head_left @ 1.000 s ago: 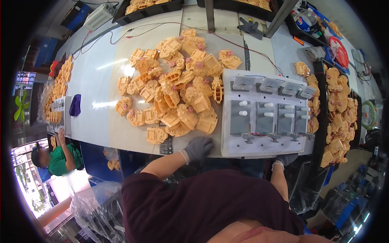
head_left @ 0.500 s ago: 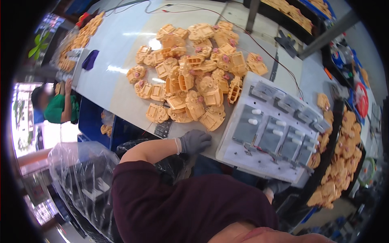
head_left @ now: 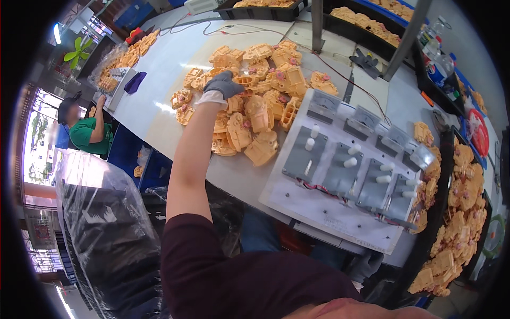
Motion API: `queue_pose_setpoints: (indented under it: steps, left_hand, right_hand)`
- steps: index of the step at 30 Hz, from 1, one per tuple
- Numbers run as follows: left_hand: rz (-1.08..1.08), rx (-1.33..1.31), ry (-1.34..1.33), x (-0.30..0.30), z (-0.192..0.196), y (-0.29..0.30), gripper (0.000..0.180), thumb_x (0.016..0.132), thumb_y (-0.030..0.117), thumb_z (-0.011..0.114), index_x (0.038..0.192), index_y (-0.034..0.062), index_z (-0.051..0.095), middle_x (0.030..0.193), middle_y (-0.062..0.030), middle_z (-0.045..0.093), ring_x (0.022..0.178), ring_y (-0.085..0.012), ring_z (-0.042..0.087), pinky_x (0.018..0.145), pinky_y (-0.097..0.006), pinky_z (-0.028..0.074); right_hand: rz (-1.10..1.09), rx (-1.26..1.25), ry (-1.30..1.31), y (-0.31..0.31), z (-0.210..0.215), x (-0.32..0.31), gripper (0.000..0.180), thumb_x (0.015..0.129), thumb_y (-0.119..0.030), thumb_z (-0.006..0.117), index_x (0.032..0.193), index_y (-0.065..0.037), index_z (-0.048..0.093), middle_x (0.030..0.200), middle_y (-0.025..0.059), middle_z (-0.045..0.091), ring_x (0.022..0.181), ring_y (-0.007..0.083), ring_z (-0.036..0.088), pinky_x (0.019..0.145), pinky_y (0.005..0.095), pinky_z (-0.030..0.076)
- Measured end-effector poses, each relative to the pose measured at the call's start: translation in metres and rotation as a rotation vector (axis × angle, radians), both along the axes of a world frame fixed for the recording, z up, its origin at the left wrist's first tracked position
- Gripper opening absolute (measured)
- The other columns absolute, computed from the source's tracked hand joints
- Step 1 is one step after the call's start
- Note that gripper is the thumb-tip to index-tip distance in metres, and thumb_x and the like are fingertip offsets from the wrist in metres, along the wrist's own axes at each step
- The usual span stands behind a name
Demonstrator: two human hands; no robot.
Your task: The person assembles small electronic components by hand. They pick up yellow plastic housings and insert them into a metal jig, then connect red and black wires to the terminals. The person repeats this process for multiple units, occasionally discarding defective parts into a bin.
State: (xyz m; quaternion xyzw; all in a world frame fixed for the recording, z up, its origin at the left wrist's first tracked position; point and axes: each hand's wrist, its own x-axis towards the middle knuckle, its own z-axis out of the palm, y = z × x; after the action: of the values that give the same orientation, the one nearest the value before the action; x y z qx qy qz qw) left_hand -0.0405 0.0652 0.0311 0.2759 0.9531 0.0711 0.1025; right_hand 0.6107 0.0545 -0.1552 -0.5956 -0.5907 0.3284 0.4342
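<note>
Left hand (head_left: 222, 85) has moved onto the orange parts (head_left: 259, 114), right hand (head_left: 367, 265) low (can't tell either's grip).

A dark purple crumpled cloth (head_left: 135, 83) lies near the left end of the pale, glossy worktop (head_left: 151, 98). Toward its far edge, a dark grey fabric glove (head_left: 366, 63) lies between two grey metal posts (head_left: 317, 26). Near the far right corner are a slim orange stick (head_left: 427, 99), clear plastic bottles (head_left: 438, 66) and a red plastic basket (head_left: 478, 133). Along the near edge, toward the left end, is a person in a green shirt (head_left: 87, 133); a black chair wrapped in clear plastic (head_left: 106, 223) stands closer.
</note>
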Motion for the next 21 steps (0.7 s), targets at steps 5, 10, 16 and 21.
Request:
queue_pose_setpoints:
  steps: [5,10,16,21]
  left_hand:
    - [-0.013,0.153,0.084,0.032,0.026,-0.021,0.067,0.068,0.037,0.075,0.126,0.0102,0.054,0.12,-0.0162,0.06,0.113,-0.0321,0.056,0.096,-0.038,0.042]
    - [-0.212,1.062,0.117,0.149,0.08,-0.062,0.059,0.075,0.022,0.072,0.125,0.0002,0.051,0.107,-0.0165,0.064,0.1,-0.0189,0.061,0.082,-0.029,0.05]
    - [-0.447,1.464,-0.711,0.421,0.018,-0.083,0.053,0.082,0.003,0.063,0.13,-0.0027,0.042,0.121,-0.0126,0.052,0.111,-0.0189,0.052,0.097,-0.031,0.042]
    - [-0.539,1.142,-0.898,0.506,-0.026,-0.113,0.06,0.074,0.002,0.065,0.127,0.0015,0.036,0.114,-0.0095,0.049,0.103,-0.0162,0.051,0.086,-0.03,0.046]
  right_hand:
    - [0.03,0.114,0.085,-0.013,0.004,0.013,0.02,0.084,0.004,0.052,0.103,0.002,0.055,0.097,0.0089,0.057,0.09,0.0179,0.053,0.083,0.0298,0.043]
    - [0.096,0.304,0.389,-0.053,0.061,-0.002,0.02,0.084,0.005,0.055,0.104,0.0,0.055,0.098,0.0076,0.055,0.092,0.0161,0.054,0.083,0.0286,0.043]
    - [0.645,-0.03,0.974,-0.066,0.137,-0.045,0.045,0.087,-0.002,0.055,0.129,0.001,0.039,0.11,0.0096,0.052,0.098,0.0148,0.052,0.085,0.0282,0.044]
    - [0.492,0.031,0.996,-0.041,0.126,-0.024,0.045,0.092,-0.016,0.048,0.132,0.002,0.037,0.117,0.0119,0.051,0.104,0.0172,0.052,0.09,0.0284,0.043]
